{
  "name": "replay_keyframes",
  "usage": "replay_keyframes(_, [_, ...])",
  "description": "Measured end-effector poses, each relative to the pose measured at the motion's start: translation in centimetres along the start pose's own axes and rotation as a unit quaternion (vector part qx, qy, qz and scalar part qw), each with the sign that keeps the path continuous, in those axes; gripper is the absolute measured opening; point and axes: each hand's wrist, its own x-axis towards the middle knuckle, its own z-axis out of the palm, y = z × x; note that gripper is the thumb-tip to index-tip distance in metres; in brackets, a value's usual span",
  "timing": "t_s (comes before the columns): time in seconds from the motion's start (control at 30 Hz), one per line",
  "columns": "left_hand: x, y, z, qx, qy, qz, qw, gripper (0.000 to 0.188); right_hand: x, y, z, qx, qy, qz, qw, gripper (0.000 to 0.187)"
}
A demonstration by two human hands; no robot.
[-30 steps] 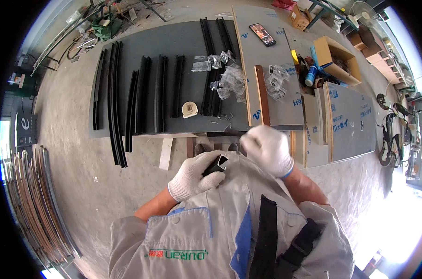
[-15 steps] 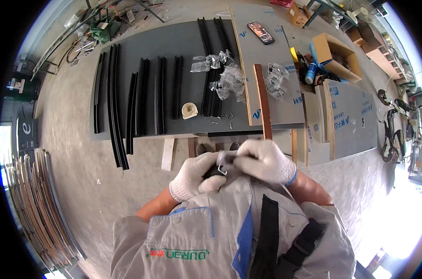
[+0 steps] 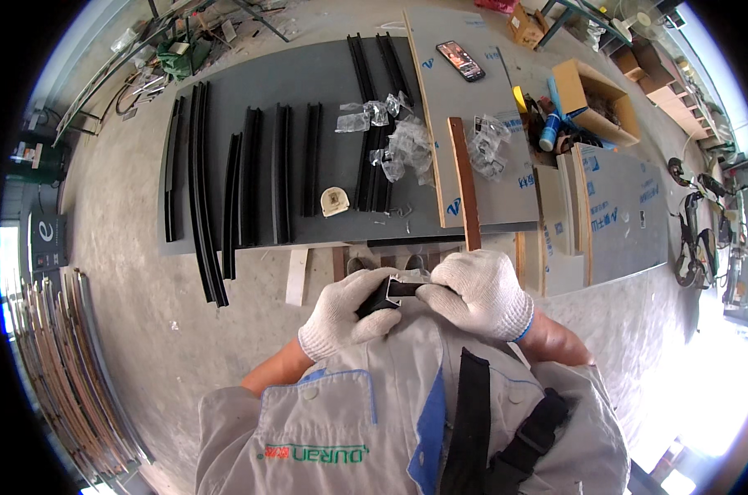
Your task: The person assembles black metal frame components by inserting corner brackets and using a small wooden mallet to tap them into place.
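Concrete floor (image 3: 143,330) at nine o'clock; left hand (image 3: 349,312) and right hand (image 3: 477,293), both gloved, clamp one short black profile piece (image 3: 393,293) together.

White knitted cloth gloves cover the left hand (image 3: 349,318) and right hand (image 3: 481,293); the black profile piece (image 3: 390,294) looks matt, the desk (image 3: 258,124) smooth grey

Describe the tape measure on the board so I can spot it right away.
Look at the big dark grey board lying on the floor, with long black strips laid across it. Near its front edge, beside the rightmost strips, lies the tape measure: small, rounded and cream-coloured, the only pale compact thing among long black pieces.
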Motion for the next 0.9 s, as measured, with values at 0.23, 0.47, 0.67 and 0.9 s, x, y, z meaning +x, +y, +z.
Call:
replay_keyframes(0.23, [0.5,0.4,-0.1,-0.010,-0.003,-0.012,1.000,0.060,0.4,-0.3,0.3,-0.013,0.019,0.039,0.999,0.026])
replay_keyframes(0.47, [0.6,0.8,0.0,0.141,0.054,0.042,0.988,0.060,-0.1,-1.4,-0.1,-0.085,0.021,0.103,0.991,0.031])
replay_keyframes(0.67, [0.8,1.5,-0.4,0.202,0.058,0.066,0.975,0.058,0.1,-0.2,-0.2,-0.046,-0.001,0.102,0.994,0.031])
replay_keyframes(0.9, [0.8,1.7,-0.4,0.203,0.082,0.101,0.971,0.060,0.2,-1.4,-1.1,0.087,-0.028,0.169,0.981,0.026])
